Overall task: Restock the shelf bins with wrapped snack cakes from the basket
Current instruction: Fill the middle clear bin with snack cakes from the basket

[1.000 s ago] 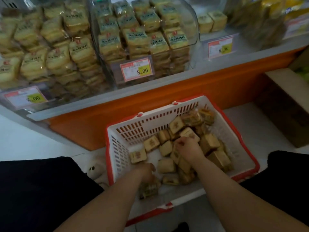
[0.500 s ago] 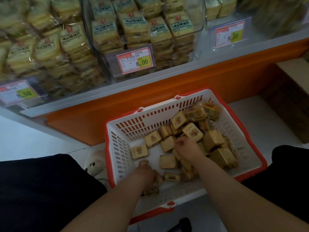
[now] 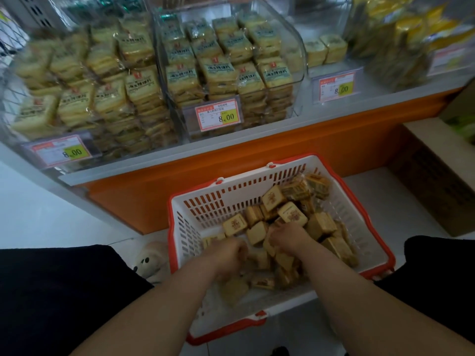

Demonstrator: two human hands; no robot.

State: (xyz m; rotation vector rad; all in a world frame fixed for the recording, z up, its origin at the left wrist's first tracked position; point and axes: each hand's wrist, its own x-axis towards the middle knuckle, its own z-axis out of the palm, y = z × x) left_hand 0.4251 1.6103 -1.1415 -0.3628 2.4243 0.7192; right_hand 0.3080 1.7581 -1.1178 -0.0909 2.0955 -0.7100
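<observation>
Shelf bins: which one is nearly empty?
The right clear bin, behind the rightmost price tag: two cakes at its back. The other two are stacked full.

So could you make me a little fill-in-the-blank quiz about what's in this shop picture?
1. Both hands, the left hand and the right hand, are down inside the white ____ with the red rim.
2. The price tag on the middle shelf bin reads ____.
3. The panel under the shelf is coloured ____.
4. The loose snack cakes in it are ____ in shape.

Missing words: basket; 8.00; orange; square
</observation>
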